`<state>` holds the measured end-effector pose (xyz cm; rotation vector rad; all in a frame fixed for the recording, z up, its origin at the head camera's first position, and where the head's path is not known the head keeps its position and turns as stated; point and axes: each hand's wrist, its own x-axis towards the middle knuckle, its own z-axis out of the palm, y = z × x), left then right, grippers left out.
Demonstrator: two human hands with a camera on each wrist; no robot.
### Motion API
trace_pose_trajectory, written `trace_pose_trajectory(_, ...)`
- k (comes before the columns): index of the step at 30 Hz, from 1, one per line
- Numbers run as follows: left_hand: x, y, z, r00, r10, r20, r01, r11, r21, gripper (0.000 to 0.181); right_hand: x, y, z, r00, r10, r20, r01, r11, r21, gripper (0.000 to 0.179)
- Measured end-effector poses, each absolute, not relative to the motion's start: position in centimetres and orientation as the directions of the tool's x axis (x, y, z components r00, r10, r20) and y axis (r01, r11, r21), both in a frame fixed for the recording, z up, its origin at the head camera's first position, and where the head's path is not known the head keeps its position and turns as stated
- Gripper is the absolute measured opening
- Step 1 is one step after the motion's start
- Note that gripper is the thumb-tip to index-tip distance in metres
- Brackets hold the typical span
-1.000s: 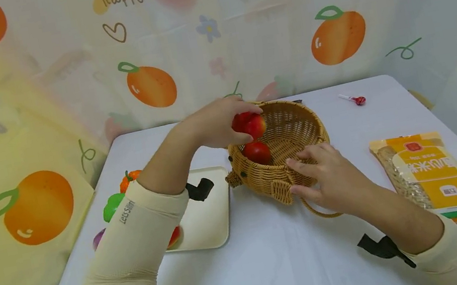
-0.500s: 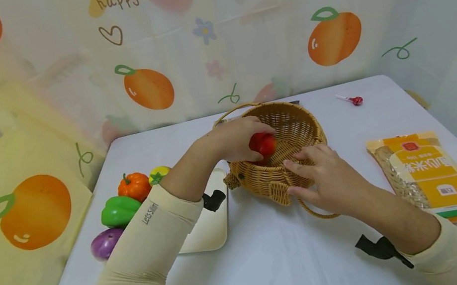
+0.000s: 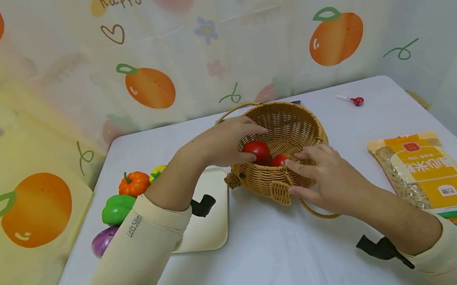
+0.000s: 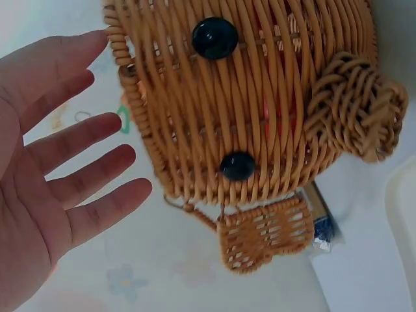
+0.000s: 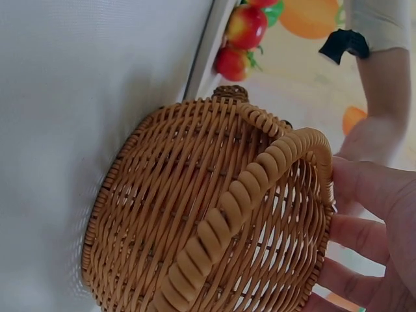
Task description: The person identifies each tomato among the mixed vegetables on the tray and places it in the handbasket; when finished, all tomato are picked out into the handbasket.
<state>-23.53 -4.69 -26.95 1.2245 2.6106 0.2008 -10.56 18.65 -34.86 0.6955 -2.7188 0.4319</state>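
Red fruit [image 3: 259, 152] sitting in a wicker basket [image 3: 258, 182]

So the basket's on the white surface [image 3: 276, 265], that fruit inside near the left rim, plus what looks like a second red piece [image 3: 279, 160], though the near rim hides part of it. Left hand [image 3: 229, 142] hangs over the opening, fingers spread, holding nothing. Right hand [image 3: 327, 179] rests its fingers, also spread, on the near rim. Pale tray [image 3: 211, 226] sits just left.

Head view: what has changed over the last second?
Two round red fruits now lie in the brown wicker basket, where one lay before: the left hand lowered the second inside, let go and drew back slightly left. Unchanged: the right hand at the basket's rim, the yellow-labelled plastic bag.
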Motion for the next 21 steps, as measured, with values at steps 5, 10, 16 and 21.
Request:
trace_pose_trajectory(5, -22.4, -6.5, -26.4, -0.633, 0.762, -0.139, 0.728, 0.646, 0.230, 0.060, -10.5, 18.6, -34.7, -0.843, -0.415, 0.343, -0.498, 0.843, -0.205, 0.057)
trace_pose_trajectory(10, -21.6, -8.7, -26.6, -0.635, 0.762, -0.130, 0.732, 0.646, 0.216, 0.060, -10.6, 18.7, -34.7, -0.834, -0.423, 0.355, -0.510, 0.836, -0.203, 0.056)
trace_pose_trajectory(16, -20.6, -11.6, -27.3, -0.673, 0.716, -0.185, 0.685, 0.698, 0.210, 0.064, -10.5, 18.5, -34.5, -0.841, -0.417, 0.343, -0.503, 0.837, -0.215, 0.055)
trace_pose_trajectory(21, -19.7, -14.0, -27.9, -0.726, 0.649, -0.226, 0.616, 0.760, 0.206, 0.066, -10.5, 18.5, -34.6, -0.849, -0.409, 0.334, -0.493, 0.841, -0.223, 0.056)
